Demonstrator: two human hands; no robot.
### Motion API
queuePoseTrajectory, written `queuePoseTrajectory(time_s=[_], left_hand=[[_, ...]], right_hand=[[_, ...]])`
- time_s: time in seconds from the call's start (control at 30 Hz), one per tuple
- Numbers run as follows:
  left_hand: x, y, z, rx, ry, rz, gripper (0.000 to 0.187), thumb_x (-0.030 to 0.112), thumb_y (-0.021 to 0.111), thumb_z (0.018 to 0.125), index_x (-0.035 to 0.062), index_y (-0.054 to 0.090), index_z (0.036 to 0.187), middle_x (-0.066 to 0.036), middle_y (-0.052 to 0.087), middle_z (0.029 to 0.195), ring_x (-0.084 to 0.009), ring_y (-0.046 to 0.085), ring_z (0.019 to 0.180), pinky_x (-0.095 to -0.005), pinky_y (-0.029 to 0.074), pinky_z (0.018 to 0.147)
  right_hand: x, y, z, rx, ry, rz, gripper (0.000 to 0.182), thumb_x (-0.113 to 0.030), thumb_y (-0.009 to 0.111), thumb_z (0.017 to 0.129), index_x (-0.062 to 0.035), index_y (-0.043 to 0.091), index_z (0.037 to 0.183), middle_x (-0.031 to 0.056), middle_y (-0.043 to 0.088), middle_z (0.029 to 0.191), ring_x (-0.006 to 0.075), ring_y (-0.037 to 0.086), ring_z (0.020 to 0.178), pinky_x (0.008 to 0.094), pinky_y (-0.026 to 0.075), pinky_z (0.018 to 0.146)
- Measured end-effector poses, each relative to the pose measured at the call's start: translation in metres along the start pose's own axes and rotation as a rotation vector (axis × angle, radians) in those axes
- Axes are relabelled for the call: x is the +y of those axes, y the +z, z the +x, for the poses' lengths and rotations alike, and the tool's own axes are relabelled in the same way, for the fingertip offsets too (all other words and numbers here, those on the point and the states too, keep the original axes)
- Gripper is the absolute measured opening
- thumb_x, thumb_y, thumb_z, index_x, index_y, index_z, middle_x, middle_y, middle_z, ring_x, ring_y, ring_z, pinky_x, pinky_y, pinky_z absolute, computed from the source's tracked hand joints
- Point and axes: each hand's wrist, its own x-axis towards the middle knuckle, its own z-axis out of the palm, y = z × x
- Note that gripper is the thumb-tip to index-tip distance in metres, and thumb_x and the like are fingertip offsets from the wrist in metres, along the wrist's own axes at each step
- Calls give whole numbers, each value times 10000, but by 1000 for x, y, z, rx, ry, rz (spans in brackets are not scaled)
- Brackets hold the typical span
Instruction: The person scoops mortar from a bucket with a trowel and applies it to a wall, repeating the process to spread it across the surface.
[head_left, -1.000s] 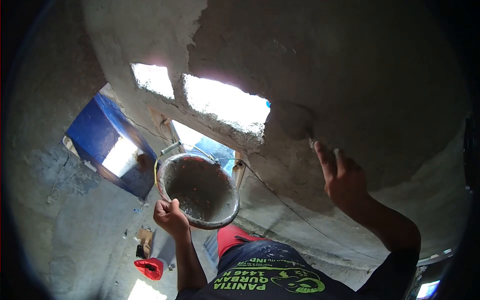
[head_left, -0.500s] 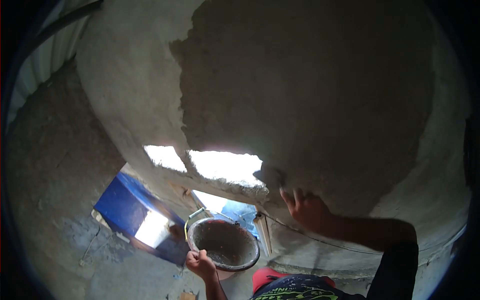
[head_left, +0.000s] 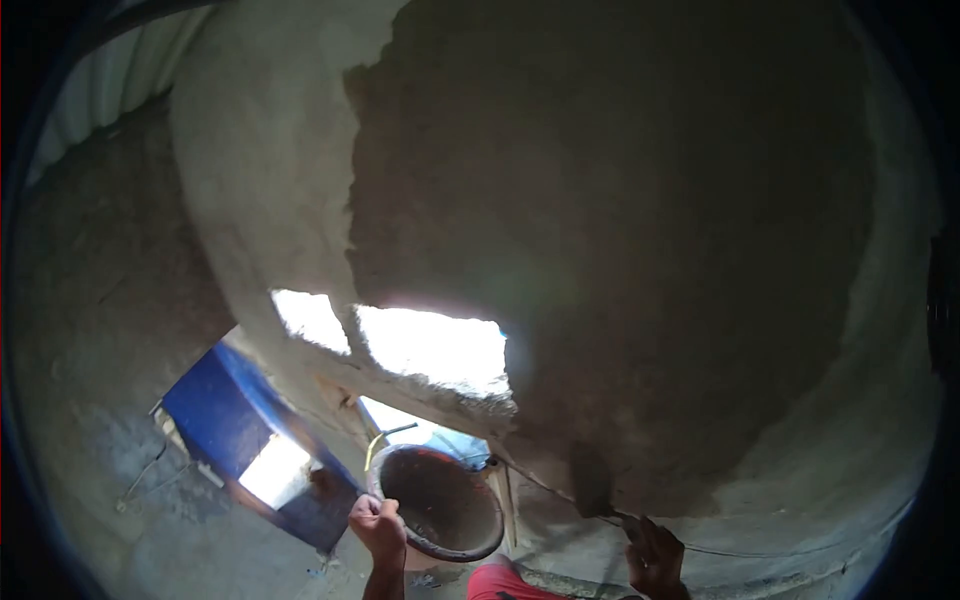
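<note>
My left hand (head_left: 380, 532) is closed on the near left rim of a dark bucket (head_left: 452, 553), which tilts so that its inside shows. Its yellow-sleeved handle (head_left: 372, 452) stands up at the far left side. Lower right, my right hand (head_left: 655, 556) grips a trowel (head_left: 592, 482), whose dark blade lies against or close to the wall; contact cannot be made out. Above the blade spreads a large patch of dark, wet-looking plaster (head_left: 610, 220) with a ragged left edge.
Two bright openings (head_left: 432, 345) pierce the wall left of the patch. Below them is a lit window or doorway (head_left: 425, 425). A blue panel (head_left: 215, 405) stands at lower left. Corrugated sheeting (head_left: 115, 85) shows at upper left. A thin cord or line (head_left: 540, 480) crosses the wall low down.
My right hand has moved down and to the right with the trowel, from beside the bright opening to the patch's lower edge. The view has shifted slightly; my left hand still grips the bucket.
</note>
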Motion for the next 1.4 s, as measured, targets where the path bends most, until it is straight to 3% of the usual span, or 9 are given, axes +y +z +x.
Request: queuePoseTrajectory(time_s=[0.03, 0.07, 0.13, 0.3, 0.67, 0.7, 0.77, 1.1, 1.4], left_hand=[[4, 0, 3, -8, 34, 16, 333, -13, 630, 715, 64, 330, 593, 25, 357, 554, -87, 346, 534, -320, 291, 493], [1, -3, 0, -25, 57, 31, 347, -15, 642, 719, 63, 329, 592, 26, 359, 553, -88, 341, 535, -317, 286, 496], [-13, -6, -4, -32, 45, 16, 358, -18, 644, 720, 79, 322, 600, 43, 344, 578, -74, 327, 560, -309, 274, 506], [-26, -10, -12, -66, 67, 24, 365, -25, 653, 724, 61, 325, 589, 36, 330, 559, -75, 332, 545, -320, 280, 497], [-1, -5, -36, -194, 3, -62, 357, -43, 627, 761, 92, 344, 591, 40, 371, 505, -42, 402, 426, -284, 268, 381], [-3, -4, -36, -190, -4, -70, 355, -42, 629, 758, 88, 346, 588, 39, 370, 508, -44, 397, 434, -287, 272, 389], [-8, -1, -36, -174, 18, -29, 355, -35, 640, 740, 75, 341, 584, 35, 369, 532, -57, 376, 486, -302, 291, 437], [-20, 19, -33, -201, 10, -32, 349, -18, 644, 723, 75, 331, 596, 41, 326, 577, -78, 316, 558, -311, 268, 515], [-31, 34, -31, -230, -4, -14, 362, -27, 623, 695, 93, 292, 612, 41, 314, 588, -79, 298, 565, -296, 257, 524]], right_hand=[[-7, 6, -16, 50, 162, 83, 313, -154, 717, 884, 20, 679, 1141, 149, 679, 840, 256, 650, 653, 370, 529, 585], [-16, 7, -32, 16, 176, 89, 313, -154, 717, 884, 20, 679, 1141, 149, 679, 840, 256, 650, 653, 370, 529, 585], [-38, 15, -40, 108, 547, 399, 398, -274, 660, 980, 5, 701, 1260, 80, 727, 973, 189, 616, 866, 332, 488, 783], [-58, 17, -65, -58, 838, 464, 456, -194, 649, 993, 8, 610, 1400, -53, 608, 853, 56, 480, 699, 230, 393, 610], [-59, 31, -120, -93, 1251, 959, 582, -412, 576, 1033, -113, 500, 1526, -76, 427, 707, 74, 358, 586, 237, 292, 512], [-51, 38, -133, -72, 1261, 960, 582, -412, 576, 1033, -113, 500, 1526, -76, 427, 707, 74, 358, 586, 237, 292, 512], [-27, 49, -155, -41, 1047, 1108, 254, -244, 643, 987, 4, 671, 1036, 66, 630, 790, 161, 573, 600, 335, 462, 533], [-36, 23, -104, -72, 1209, 1225, 272, -284, 559, 1061, -24, 610, 1122, -8, 543, 788, 102, 499, 646, 270, 414, 609], [-7, 35, -133, -216, 1095, 1147, 237, -205, 545, 1069, -3, 613, 1172, -29, 553, 811, 64, 491, 687, 255, 404, 622]])
